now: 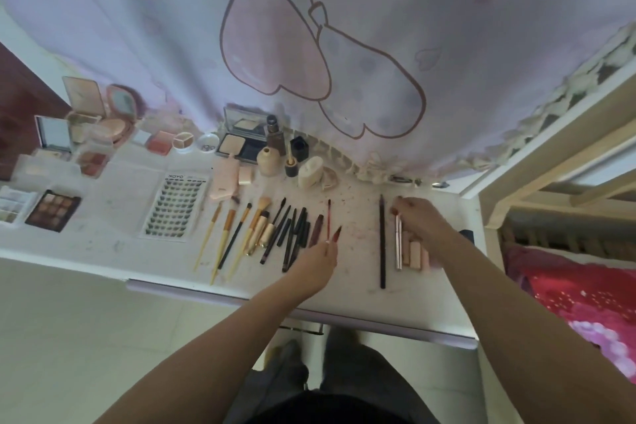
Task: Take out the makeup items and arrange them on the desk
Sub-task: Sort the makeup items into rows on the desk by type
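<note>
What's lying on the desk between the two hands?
In the head view, one long black pencil lies between the left hand and the right hand, pointing away from the person. Around it the white desk shows only small specks.

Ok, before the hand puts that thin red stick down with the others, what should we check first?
1. Left hand pinches the thin red pencil: ok.
2. Bare spot on the desk right of the brush row: ok.
3. Pencil lined up with the row: ok, roughly parallel.
4. Right hand out of the way, over the pink tubes: ok.
5. Long black pencil lying flat, apart: ok.
6. Right hand's grip on a tube: cannot tell.
</note>
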`<state>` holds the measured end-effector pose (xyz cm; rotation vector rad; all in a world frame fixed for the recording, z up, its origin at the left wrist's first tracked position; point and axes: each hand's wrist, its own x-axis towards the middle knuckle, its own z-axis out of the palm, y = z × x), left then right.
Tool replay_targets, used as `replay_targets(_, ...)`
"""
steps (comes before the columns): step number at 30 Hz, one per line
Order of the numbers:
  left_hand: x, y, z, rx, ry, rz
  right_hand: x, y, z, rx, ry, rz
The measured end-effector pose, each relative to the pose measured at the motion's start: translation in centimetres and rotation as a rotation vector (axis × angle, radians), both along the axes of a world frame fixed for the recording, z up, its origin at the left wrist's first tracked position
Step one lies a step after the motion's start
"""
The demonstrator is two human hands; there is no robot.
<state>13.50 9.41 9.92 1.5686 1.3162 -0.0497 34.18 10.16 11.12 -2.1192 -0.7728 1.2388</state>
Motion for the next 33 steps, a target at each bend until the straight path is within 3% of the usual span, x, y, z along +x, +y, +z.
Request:
replay_targets(5,1.7,1.4,-1.0,0.056,0.052,0.076,-3.4,-1.2,-1.2,-0.057,-0.046,0.289)
replay_targets(11,4.0,2.6,-1.9,0.174,0.267,-0.098,-5.1,-1.5,-2.9,-0.011,-0.168,0.186)
replay_targets(21,4.8,2.9,-2.2,0.446,0.58,-0.267,-5.8,0.0,-4.0,-0.098,-0.449,0.398)
replay_targets(29,3.1,3.0,-3.0,0.59,0.604,-0.257,-7.7,1.5,-4.4,-0.08,-0.548,0.599)
replay_targets(33,3.1,3.2,-2.8,0.617,0.577,-0.231,-6.3,2.2,-3.3,-0.054,-0.551,0.589)
